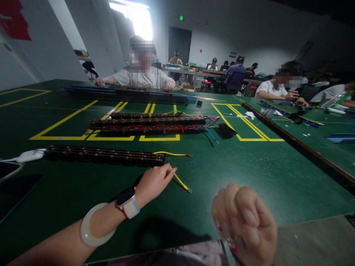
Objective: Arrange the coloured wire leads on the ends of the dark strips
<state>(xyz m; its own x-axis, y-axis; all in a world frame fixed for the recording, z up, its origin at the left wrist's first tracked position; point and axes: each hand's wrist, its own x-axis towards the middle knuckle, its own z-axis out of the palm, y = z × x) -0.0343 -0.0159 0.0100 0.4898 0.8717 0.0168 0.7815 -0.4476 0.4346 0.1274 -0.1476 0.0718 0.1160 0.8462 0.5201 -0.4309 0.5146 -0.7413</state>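
My left hand (pixel 155 181), with a watch (pixel 128 201) and a pale bangle (pixel 95 226) on its arm, has its fingers closed on a yellow wire (pixel 180 181) with a metal ring terminal. This wire comes from the right end of a long black bundle of strips (pixel 105 154) lying on the green table (pixel 210 166). A second yellow wire (pixel 172 153) with a red sleeve leaves the same end. Raised above the table's near edge at the right is my right hand (pixel 244 221), its fingers curled in. The inside of that fist is hidden.
Farther back lie more black bundles (pixel 149 121) with red and blue wires, among yellow tape outlines (pixel 159 139). A long dark strip (pixel 294 140) crosses the right side. One person (pixel 144 75) sits opposite beside long dark profiles (pixel 124 95); another (pixel 280 87) works at right.
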